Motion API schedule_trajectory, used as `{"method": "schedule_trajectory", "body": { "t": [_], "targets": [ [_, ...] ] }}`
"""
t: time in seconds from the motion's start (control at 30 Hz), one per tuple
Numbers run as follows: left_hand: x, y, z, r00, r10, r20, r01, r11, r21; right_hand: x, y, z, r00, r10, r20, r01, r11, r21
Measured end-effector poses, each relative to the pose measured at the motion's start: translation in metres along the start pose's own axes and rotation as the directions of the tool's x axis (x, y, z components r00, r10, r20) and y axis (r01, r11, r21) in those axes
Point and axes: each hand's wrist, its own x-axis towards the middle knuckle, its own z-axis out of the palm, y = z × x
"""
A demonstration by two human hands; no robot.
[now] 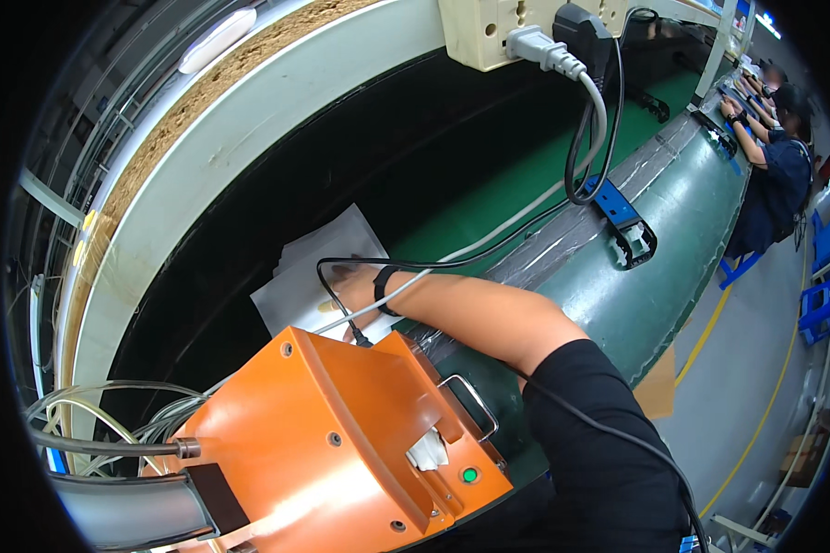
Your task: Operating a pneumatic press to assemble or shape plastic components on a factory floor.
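Note:
My right hand point(355, 293) reaches out past the orange machine to a few white sheets point(297, 281), which look like paper and lie partly over one another. A dark band is round its wrist. The hand is over the sheets, its fingers smeared and crossed by a black cable, so I cannot make out whether they grip a sheet. A small yellowish spot shows beside the fingers. The orange machine point(341, 405) stands just below, with a green button point(470, 476), a metal handle point(475, 405) and a crumpled white piece at its opening. My left hand is not in view.
Above hangs a power strip point(480, 32) with plugs; its grey and black cables point(489, 241) cross in front of my forearm. A blue and black part point(622, 221) lies on the green bench edge. Hoses run at lower left. People point(770, 166) work farther along the bench.

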Motion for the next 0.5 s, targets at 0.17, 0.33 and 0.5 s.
{"method": "schedule_trajectory", "body": {
  "t": [0.17,0.33,0.5],
  "targets": [
    [0.013,-0.056,-0.071,0.992,-0.119,0.053,0.128,0.967,-0.221,0.017,0.002,-0.005,0.986,0.148,0.077,-0.15,0.988,0.029],
    [0.004,-0.008,-0.002,0.998,-0.057,-0.017,0.054,0.992,-0.116,-0.021,0.044,-0.019,0.905,0.425,-0.011,-0.424,0.898,-0.118],
    [-0.002,0.003,0.009,0.994,-0.056,-0.098,0.055,0.998,-0.016,-0.071,0.087,-0.038,0.763,0.646,-0.022,-0.64,0.751,-0.164]
  ]
}}
